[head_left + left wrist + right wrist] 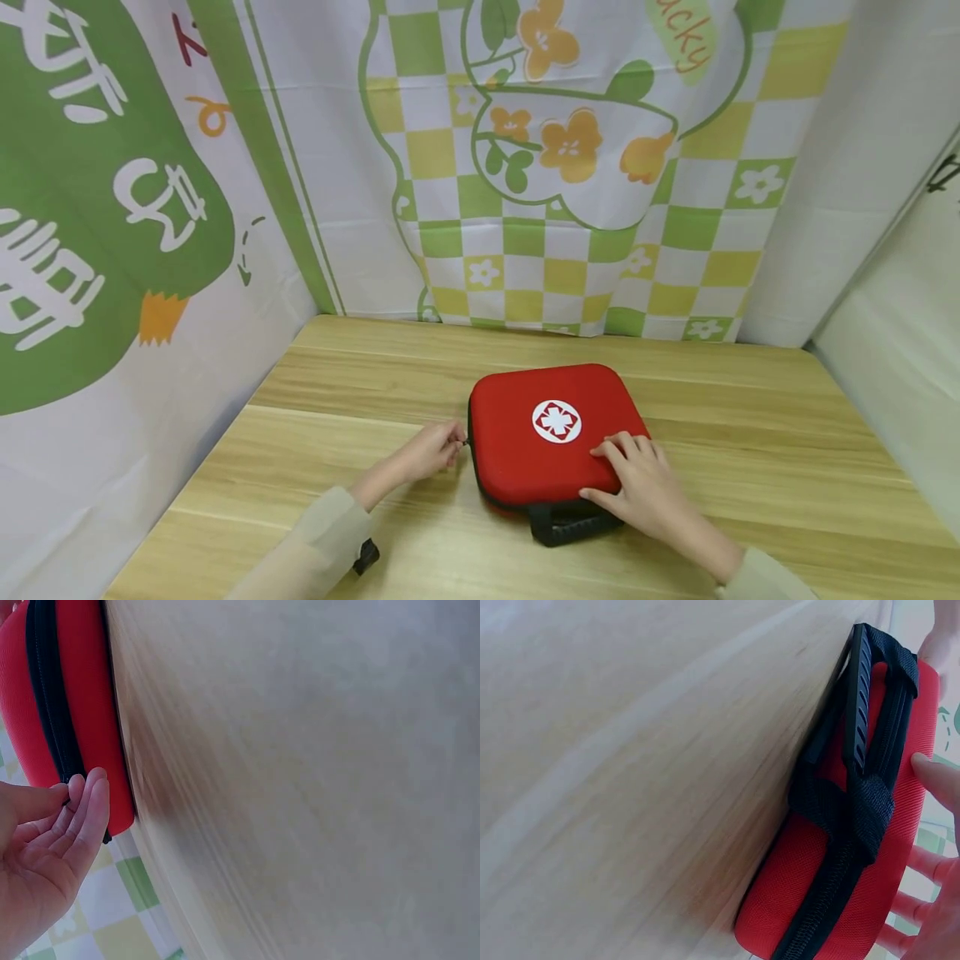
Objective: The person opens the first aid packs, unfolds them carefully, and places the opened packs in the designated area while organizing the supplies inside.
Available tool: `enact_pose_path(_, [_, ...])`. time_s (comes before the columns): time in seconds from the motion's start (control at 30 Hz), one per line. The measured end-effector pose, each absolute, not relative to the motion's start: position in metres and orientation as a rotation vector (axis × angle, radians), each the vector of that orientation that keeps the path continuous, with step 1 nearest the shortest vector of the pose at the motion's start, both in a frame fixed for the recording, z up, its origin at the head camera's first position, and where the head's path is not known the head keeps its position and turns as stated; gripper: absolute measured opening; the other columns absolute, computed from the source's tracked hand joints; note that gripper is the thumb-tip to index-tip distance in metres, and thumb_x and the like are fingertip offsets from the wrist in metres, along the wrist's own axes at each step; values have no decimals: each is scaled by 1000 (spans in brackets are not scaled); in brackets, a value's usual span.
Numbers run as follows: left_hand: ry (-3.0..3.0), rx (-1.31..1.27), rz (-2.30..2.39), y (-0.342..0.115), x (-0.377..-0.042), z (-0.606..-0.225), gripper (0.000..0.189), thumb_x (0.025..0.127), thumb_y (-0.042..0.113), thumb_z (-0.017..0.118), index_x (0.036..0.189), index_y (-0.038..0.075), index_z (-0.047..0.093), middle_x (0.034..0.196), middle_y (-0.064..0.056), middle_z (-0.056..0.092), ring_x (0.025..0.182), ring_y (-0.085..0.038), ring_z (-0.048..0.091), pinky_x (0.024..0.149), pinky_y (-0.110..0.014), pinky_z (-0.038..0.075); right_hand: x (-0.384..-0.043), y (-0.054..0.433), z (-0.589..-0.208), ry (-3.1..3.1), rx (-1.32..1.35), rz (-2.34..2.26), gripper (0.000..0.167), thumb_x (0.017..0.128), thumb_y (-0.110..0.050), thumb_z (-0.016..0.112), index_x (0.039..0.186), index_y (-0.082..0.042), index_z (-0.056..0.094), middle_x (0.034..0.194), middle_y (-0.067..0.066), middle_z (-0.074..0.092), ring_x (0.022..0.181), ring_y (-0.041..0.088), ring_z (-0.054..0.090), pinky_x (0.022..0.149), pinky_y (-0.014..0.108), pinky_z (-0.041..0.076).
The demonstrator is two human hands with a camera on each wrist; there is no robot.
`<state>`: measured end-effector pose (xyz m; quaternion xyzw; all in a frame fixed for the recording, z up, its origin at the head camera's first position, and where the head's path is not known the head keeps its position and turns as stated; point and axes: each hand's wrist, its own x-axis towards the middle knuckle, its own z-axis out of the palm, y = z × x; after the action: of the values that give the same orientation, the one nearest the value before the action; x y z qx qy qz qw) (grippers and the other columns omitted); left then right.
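Note:
A red first-aid case with a white cross emblem lies on the wooden table, its black handle toward the person. At its left side, the left hand pinches the zipper pull between thumb and fingers; the pull is mostly hidden by the fingertips. In the left wrist view, the black zipper runs along the red side up to that hand. Over the front right corner, the right hand rests on the lid with fingers spread. The right wrist view shows its thumb near the handle.
The wooden table extends around the case on all sides. Behind it hangs a curtain with green and yellow checks and flowers. More printed cloth hangs at the left, and pale cloth at the right.

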<state>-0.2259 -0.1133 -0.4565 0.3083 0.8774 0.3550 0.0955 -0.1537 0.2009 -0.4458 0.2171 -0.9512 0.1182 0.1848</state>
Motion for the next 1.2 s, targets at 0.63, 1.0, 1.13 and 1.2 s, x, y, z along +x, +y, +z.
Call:
enact_pose_path(0.63, [2573, 981, 1076, -115, -207, -459, 8, 82, -10, 46, 84, -4, 50, 67, -9, 56, 54, -7, 50, 48, -18, 42, -163, 181, -451, -2654, 482, 292, 53, 62, -50, 72, 95, -12, 56, 92, 5, 49, 84, 26, 43, 78, 44, 33])
enact_pose_path(1.0, [2554, 1013, 1001, -99, -188, -450, 5, 85, -2, 51, 83, 3, 51, 66, -6, 57, 55, -1, 47, 50, -16, 41, -167, 170, -451, -2643, 426, 329, 52, 62, -49, 72, 94, -11, 55, 91, 7, 49, 83, 26, 42, 77, 45, 31])
enact_pose_path(1.13, [2527, 977, 1035, -92, -184, -451, 5, 85, -2, 51, 83, 3, 51, 67, -7, 58, 55, -1, 47, 49, -16, 41, -167, 168, -453, -2629, 419, 339, 51, 62, -48, 73, 92, -11, 54, 90, 7, 49, 82, 26, 42, 77, 44, 31])
enact_pose_path(1.2, [2503, 981, 1059, -87, -183, -452, 4, 85, -3, 51, 84, 1, 52, 67, -8, 58, 55, -3, 50, 49, -16, 42, -167, 167, -453, -2620, 420, 349, 51, 62, -47, 73, 92, -11, 55, 90, 7, 49, 82, 26, 42, 77, 44, 31])
